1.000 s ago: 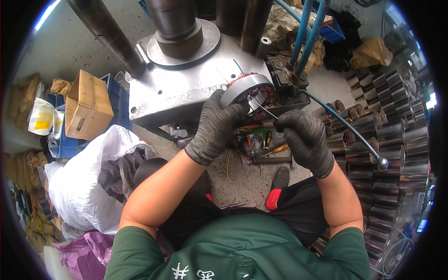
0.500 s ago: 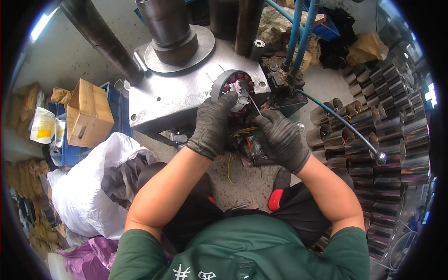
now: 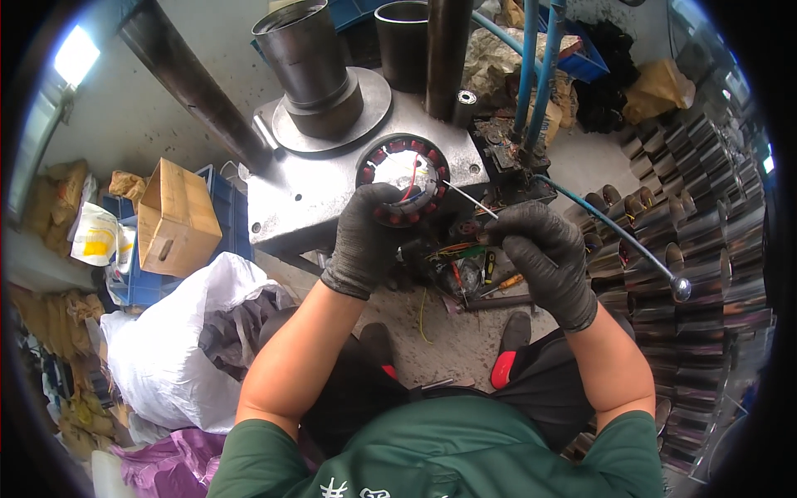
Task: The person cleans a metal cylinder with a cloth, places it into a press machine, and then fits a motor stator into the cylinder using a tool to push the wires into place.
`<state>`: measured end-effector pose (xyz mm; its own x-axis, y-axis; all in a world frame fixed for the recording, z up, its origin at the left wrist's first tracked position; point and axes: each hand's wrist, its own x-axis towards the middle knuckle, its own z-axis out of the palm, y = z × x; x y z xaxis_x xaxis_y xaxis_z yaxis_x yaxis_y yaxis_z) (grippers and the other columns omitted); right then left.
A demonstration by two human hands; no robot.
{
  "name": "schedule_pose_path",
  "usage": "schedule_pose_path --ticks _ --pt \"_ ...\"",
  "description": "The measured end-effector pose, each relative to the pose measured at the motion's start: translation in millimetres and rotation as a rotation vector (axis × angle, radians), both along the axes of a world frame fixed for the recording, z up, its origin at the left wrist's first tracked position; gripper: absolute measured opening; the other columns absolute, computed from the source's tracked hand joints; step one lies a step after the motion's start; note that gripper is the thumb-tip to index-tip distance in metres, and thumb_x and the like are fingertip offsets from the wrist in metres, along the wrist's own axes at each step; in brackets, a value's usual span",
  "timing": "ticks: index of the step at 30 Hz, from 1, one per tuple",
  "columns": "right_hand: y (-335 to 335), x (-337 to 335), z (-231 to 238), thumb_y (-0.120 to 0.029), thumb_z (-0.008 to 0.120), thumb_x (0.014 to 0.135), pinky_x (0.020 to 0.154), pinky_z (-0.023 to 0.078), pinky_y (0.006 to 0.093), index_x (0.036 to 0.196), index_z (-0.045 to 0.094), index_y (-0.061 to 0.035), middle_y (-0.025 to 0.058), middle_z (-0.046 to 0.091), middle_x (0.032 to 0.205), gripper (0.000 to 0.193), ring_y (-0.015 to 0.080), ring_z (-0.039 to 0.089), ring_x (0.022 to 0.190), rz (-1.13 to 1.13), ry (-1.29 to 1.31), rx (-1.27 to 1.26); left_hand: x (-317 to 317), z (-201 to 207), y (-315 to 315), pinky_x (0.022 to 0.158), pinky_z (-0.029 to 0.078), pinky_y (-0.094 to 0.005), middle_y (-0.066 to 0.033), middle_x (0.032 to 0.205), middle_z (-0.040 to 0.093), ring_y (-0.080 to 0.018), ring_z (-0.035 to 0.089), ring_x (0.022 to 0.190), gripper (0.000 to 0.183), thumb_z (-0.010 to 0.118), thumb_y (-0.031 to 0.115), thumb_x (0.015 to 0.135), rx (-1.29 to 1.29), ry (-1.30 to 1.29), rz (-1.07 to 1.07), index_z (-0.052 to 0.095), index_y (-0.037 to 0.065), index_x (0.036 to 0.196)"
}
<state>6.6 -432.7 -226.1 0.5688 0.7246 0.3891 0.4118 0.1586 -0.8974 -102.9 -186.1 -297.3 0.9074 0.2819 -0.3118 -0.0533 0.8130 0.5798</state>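
Note:
My left hand (image 3: 362,241), in a dark grey work glove, is closed around the lower left edge of a motor stator (image 3: 437,163). This ring has dark red coils along its inside, and a red wire crosses its opening. It is tilted so that the opening shows, over the front of a metal press table (image 3: 320,187). In my gloved right hand (image 3: 548,257) a thin metal rod (image 3: 473,202) is pinched, its far tip at the stator's right edge. The fingers hide its near end, so a handle cannot be made out.
Heavy steel cylinders (image 3: 309,70) stand on the table. A blue lever with a ball end (image 3: 681,289) juts out at right, before stacked metal sleeves (image 3: 697,249). Below the stator sits a tray of tools and wires (image 3: 473,270). A white sack (image 3: 166,357) and carton (image 3: 178,220) are at left.
The stator has turned so its round opening faces up more. My right hand has moved right and back toward me, drawing the rod partly away from the ring. The whole view has shifted slightly.

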Motion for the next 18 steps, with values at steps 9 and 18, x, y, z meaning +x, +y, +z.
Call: schedule_pose_path --ticks 9,18 --pt "0 8 7 -0.004 0.066 0.088 0.073 0.053 0.0324 0.1 0.072 0.0009 0.0092 0.068 0.092 0.014 0.0173 0.065 0.081 -0.035 -0.108 0.025 -4 15 -3 0.092 0.057 -0.0581 -0.0142 0.11 0.072 -0.0373 0.065 0.111 0.043 0.065 0.039 0.089 -0.082 0.018 0.042 0.07 0.004 0.114" --pt "-2 13 6 -0.005 0.064 0.093 0.073 0.054 0.0308 0.105 0.071 0.0016 0.0085 0.069 0.09 0.015 0.0144 0.066 0.081 0.002 -0.01 -0.023 -6 2 -3 0.093 0.059 -0.048 -0.0099 0.112 0.071 -0.0295 0.067 0.109 0.037 0.075 0.026 0.088 0.183 -0.173 -0.002 0.065 0.006 0.118"
